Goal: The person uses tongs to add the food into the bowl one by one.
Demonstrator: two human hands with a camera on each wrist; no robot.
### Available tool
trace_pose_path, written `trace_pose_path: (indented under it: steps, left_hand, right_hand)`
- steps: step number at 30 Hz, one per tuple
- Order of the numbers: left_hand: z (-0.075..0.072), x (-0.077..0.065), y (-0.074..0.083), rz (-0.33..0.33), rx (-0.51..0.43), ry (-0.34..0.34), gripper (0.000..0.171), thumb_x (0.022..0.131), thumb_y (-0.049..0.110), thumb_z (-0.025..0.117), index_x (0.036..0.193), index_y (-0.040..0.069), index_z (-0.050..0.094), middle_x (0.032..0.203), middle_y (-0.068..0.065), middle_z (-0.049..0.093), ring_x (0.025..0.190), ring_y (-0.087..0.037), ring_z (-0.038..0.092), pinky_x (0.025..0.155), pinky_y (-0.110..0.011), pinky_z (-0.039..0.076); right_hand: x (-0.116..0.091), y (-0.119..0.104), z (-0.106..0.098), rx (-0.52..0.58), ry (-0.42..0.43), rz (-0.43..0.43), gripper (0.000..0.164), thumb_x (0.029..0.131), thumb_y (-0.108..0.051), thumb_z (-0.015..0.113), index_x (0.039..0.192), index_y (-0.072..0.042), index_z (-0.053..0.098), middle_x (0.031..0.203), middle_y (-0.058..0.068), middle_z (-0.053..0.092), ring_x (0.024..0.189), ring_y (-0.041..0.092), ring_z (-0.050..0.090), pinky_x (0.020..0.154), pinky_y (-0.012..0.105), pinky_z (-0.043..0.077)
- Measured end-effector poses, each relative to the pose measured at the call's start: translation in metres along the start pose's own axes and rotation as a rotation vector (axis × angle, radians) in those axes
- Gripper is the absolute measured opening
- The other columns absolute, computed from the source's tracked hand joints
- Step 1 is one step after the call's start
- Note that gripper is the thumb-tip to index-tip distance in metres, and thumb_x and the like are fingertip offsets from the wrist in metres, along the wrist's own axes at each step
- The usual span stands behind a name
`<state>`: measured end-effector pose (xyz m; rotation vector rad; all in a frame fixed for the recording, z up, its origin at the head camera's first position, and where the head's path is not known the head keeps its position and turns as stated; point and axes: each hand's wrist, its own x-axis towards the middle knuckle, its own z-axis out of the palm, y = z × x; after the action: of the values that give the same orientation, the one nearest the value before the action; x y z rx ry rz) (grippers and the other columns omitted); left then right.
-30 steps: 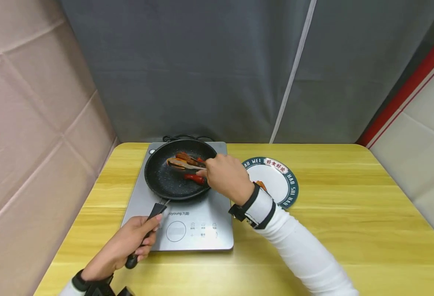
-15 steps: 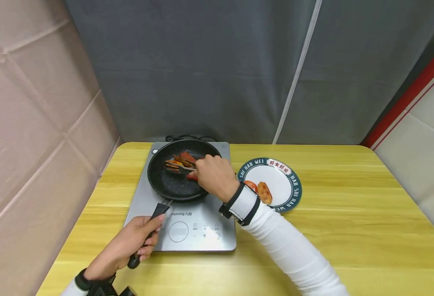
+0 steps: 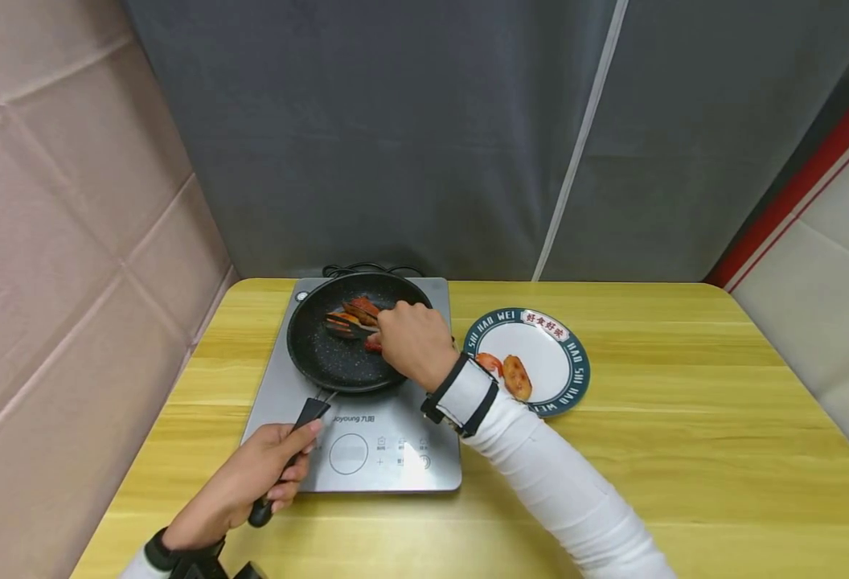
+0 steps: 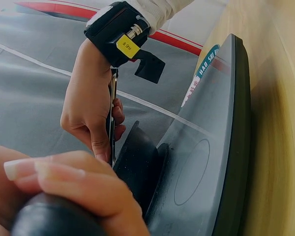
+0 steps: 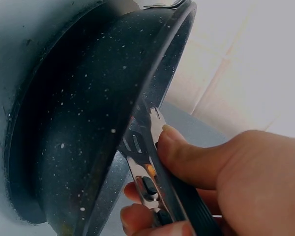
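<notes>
My left hand [image 3: 265, 462] grips the black handle [image 3: 312, 410] of a speckled frying pan [image 3: 330, 362], which sits on a silver induction cooker [image 3: 417, 474]. Over the pan's right side, my right hand [image 3: 417, 342] holds a pair of kitchen tongs [image 5: 155, 169] with metal arms and dark slotted heads. The heads reach down into the pan, around an orange-brown piece of food [image 3: 342, 318]. Red pieces [image 3: 364, 305] lie close by, partly hidden by the tongs and my fingers. In the right wrist view the pan wall hides most of the food.
Right of the cooker stands a white plate [image 3: 540, 362] with a dark green lettered rim. A browned oval slice [image 3: 517, 378] and a red piece [image 3: 490, 363] lie on it. A black cord [image 3: 374, 266] runs behind the pan, near the grey curtain [image 3: 395, 161].
My right hand has moved slightly left with the tongs, uncovering more of the plate and its food. The left hand keeps its hold on the pan handle.
</notes>
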<state>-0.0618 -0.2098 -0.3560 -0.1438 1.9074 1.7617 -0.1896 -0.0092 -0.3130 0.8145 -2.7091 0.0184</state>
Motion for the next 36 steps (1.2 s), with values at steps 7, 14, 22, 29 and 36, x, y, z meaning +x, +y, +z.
trace_pose_path:
  steps: [7, 14, 22, 29, 36]
  left_hand:
    - [0.000, -0.001, 0.000, 0.014, 0.006, 0.000, 0.041, 0.096, 0.041, 0.045, 0.082, 0.003, 0.041, 0.055, 0.006, 0.032, 0.038, -0.006, 0.028, 0.035, -0.020, 0.030]
    - [0.001, 0.000, -0.001, 0.006, 0.003, 0.001, 0.041, 0.096, 0.042, 0.045, 0.082, 0.003, 0.041, 0.055, 0.006, 0.032, 0.038, -0.006, 0.028, 0.035, -0.020, 0.031]
    - [-0.002, -0.002, -0.001, 0.010, -0.001, -0.012, 0.042, 0.095, 0.044, 0.045, 0.082, 0.004, 0.041, 0.055, 0.006, 0.032, 0.038, -0.006, 0.028, 0.035, -0.020, 0.031]
    - [-0.005, -0.006, -0.001, -0.002, 0.003, -0.016, 0.043, 0.095, 0.045, 0.046, 0.082, 0.004, 0.042, 0.056, 0.006, 0.032, 0.038, -0.006, 0.029, 0.036, -0.020, 0.031]
    - [-0.006, -0.009, -0.003, 0.002, 0.008, -0.011, 0.043, 0.095, 0.045, 0.045, 0.084, 0.004, 0.042, 0.056, 0.006, 0.032, 0.038, -0.006, 0.029, 0.035, -0.020, 0.031]
  right_hand:
    - [0.001, 0.000, -0.002, 0.016, -0.044, 0.021, 0.034, 0.088, -0.044, 0.057, 0.078, -0.014, 0.070, 0.062, 0.003, 0.058, 0.051, 0.020, 0.055, 0.039, 0.034, 0.049]
    - [-0.003, 0.002, -0.005, 0.036, -0.072, 0.032, 0.040, 0.090, -0.047, 0.053, 0.069, -0.014, 0.065, 0.058, 0.001, 0.053, 0.049, 0.019, 0.053, 0.037, 0.033, 0.046]
    - [-0.022, 0.019, -0.021, 0.064, -0.072, 0.056, 0.043, 0.090, -0.049, 0.052, 0.064, -0.015, 0.055, 0.052, -0.001, 0.047, 0.042, 0.014, 0.044, 0.032, 0.028, 0.038]
    - [-0.050, 0.044, -0.038, 0.123, -0.068, 0.142, 0.040, 0.090, -0.050, 0.052, 0.083, -0.011, 0.059, 0.055, 0.001, 0.048, 0.043, 0.014, 0.044, 0.036, 0.028, 0.037]
    - [-0.090, 0.077, -0.049, 0.118, -0.030, 0.199, 0.039, 0.088, -0.047, 0.057, 0.083, -0.008, 0.059, 0.052, -0.001, 0.045, 0.046, 0.015, 0.044, 0.037, 0.029, 0.038]
